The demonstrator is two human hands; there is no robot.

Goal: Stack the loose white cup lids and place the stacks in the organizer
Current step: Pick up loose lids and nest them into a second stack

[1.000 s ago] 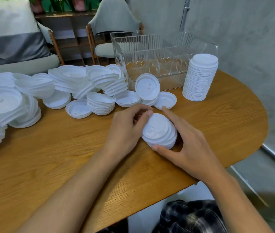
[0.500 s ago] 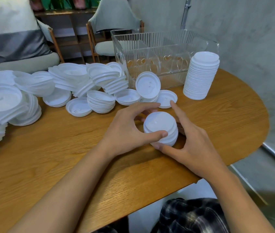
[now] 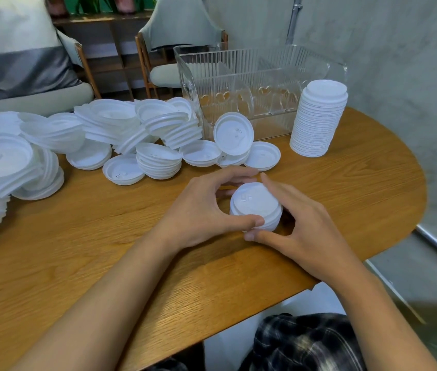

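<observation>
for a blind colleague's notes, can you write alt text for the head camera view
A left hand and right hand cup a short stack of white lids on a wooden table. Loose lids lie piled to the left; a tall lid stack stands beside the clear organizer behind.

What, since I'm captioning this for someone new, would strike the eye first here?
The left hand and right hand cup a short stack of lids near the middle of the wooden table. Behind, to the left, sprawls a heap of loose white lids; a tall neat stack stands just right of the clear organizer.
</observation>
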